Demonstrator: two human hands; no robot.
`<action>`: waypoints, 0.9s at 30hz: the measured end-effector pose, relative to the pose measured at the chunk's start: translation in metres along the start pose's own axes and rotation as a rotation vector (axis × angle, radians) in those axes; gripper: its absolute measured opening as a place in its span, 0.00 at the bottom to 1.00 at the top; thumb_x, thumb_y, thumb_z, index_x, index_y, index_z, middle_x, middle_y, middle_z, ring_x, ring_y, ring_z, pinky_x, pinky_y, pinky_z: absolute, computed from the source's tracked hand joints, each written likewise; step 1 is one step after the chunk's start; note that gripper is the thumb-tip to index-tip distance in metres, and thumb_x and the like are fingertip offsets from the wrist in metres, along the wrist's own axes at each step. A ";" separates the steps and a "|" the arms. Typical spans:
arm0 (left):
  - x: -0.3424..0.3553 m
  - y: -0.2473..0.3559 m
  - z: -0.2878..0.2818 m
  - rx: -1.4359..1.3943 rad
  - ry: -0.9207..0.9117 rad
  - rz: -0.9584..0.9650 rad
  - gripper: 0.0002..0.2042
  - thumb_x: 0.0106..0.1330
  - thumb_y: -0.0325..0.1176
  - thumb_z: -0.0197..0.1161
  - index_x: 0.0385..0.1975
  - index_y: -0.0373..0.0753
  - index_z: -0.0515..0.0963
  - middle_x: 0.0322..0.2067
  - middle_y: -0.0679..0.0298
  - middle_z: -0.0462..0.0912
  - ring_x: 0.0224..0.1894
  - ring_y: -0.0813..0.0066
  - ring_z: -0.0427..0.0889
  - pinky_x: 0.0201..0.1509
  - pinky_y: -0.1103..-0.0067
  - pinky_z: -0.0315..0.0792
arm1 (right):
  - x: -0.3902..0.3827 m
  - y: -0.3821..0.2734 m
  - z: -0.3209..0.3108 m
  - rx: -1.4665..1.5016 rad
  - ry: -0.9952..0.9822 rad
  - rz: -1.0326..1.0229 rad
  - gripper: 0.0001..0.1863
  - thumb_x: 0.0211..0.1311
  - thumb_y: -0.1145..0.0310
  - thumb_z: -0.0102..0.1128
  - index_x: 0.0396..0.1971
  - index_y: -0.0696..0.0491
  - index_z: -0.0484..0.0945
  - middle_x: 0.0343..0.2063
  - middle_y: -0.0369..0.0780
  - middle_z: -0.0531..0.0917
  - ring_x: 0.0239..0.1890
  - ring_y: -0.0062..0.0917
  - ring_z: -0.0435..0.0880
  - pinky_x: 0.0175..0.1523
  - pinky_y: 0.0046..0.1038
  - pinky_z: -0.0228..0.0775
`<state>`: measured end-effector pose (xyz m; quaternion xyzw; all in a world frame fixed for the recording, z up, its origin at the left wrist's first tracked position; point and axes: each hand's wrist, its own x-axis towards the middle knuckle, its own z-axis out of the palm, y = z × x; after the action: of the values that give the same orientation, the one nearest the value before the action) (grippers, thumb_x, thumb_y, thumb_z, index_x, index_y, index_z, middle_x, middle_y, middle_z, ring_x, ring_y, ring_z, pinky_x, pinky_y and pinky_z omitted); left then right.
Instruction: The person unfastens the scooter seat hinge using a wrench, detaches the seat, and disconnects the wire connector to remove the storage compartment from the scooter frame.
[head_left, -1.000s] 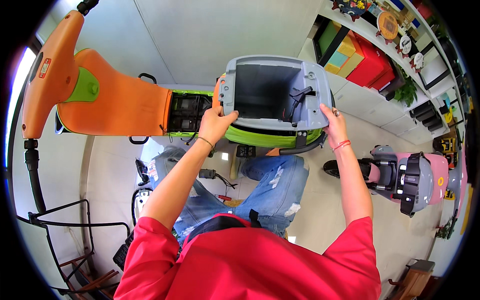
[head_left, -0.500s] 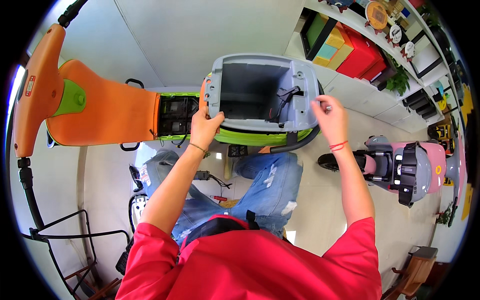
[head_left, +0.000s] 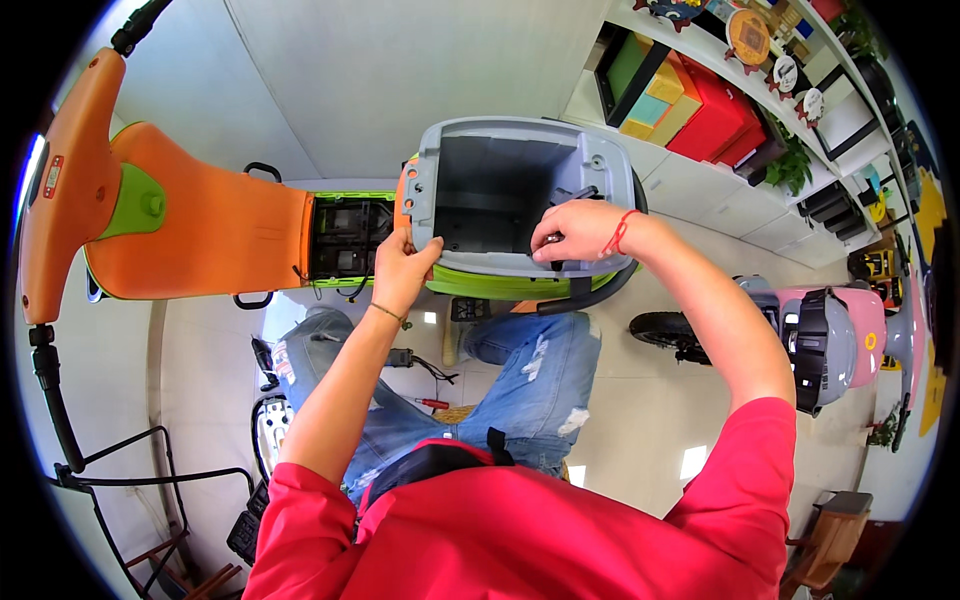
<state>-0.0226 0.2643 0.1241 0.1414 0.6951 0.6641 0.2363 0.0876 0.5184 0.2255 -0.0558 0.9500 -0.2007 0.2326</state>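
Observation:
A grey storage bin [head_left: 428, 170] sits in the rear of an orange and green scooter [head_left: 215, 225], its deep compartment facing up. My left hand [head_left: 400, 268] grips the bin's near left corner, thumb on top of the rim. Over the right part of the bin, near its front rim, is my right hand [head_left: 585, 230], with fingers curled together. A small dark thing shows at those fingertips, too small to name. Behind this hand, a black cable connector [head_left: 575, 192] lies partly hidden inside the bin. A black curved bar [head_left: 590, 292] runs round the bin's near right side.
A battery-bay-like black recess [head_left: 350, 238] lies left of the bin. On the floor are a red-handled tool [head_left: 432, 403] and a black plug with wires [head_left: 402, 357]. A pink and grey scooter [head_left: 850, 335] stands at right, below shelves with boxes [head_left: 710, 115].
My right hand has moved left from beyond the bin's right edge to over its front right part. My left hand stays on the rim. The view has shifted slightly.

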 end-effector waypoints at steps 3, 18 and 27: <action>0.001 0.000 0.000 -0.005 0.001 0.006 0.10 0.61 0.31 0.66 0.24 0.37 0.71 0.16 0.70 0.73 0.15 0.86 0.70 0.19 0.85 0.61 | 0.000 -0.007 0.001 -0.050 0.003 0.085 0.16 0.62 0.53 0.58 0.40 0.47 0.85 0.37 0.39 0.86 0.41 0.35 0.84 0.48 0.33 0.74; 0.002 0.001 0.002 -0.049 0.008 -0.057 0.11 0.61 0.33 0.68 0.23 0.38 0.72 0.14 0.72 0.71 0.15 0.88 0.68 0.18 0.86 0.58 | 0.041 -0.011 -0.013 -0.366 -0.379 0.105 0.09 0.47 0.66 0.66 0.31 0.48 0.84 0.30 0.38 0.85 0.37 0.33 0.84 0.42 0.35 0.74; 0.000 0.004 0.000 -0.047 -0.013 -0.048 0.12 0.62 0.32 0.68 0.24 0.39 0.71 0.15 0.73 0.71 0.15 0.88 0.67 0.19 0.86 0.58 | -0.001 0.015 -0.036 -0.187 0.473 0.168 0.18 0.55 0.57 0.66 0.42 0.52 0.82 0.38 0.45 0.81 0.42 0.38 0.81 0.48 0.35 0.73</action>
<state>-0.0230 0.2641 0.1279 0.1233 0.6812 0.6733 0.2598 0.0715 0.5454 0.2487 0.0506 0.9937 -0.0993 0.0138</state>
